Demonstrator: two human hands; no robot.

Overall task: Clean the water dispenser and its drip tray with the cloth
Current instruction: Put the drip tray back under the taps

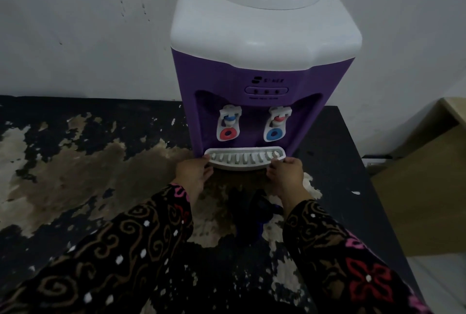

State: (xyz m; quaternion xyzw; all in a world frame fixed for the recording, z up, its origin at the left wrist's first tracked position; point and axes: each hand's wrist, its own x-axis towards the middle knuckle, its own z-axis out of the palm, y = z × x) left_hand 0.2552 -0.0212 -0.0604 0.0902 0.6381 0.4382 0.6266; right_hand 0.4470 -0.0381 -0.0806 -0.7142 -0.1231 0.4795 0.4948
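Head view, looking down along both forearms. A white slotted plastic drip tray is seen seated at the foot of a purple-bodied, white-topped water dispenser, under a red-ringed tap and a blue-ringed tap. The dispenser is stood on a black tabletop whose coating is peeled away in large pale patches.

The tray's long axis is laid straight across the view, left to right, and each end is met by one hand. The left grip is closed round the left end, thumb along the upper rim and fingers curled beneath. The right grip is closed round the right end, fingers curled over it. Neither hand is nearer than the other; the tray lies directly ahead, between them and the dispenser's body. Both wrists are held low over the tabletop, and the forearms, in dark patterned sleeves, are angled inward toward the tray.

A crumpled dark blue cloth can be seen on the tabletop between the forearms, on the person's side of the hands, touched by neither. The tray is judged ready to be drawn straight back toward the person; an even pull at both ends would be called for, so that it is not skewed in its slot.
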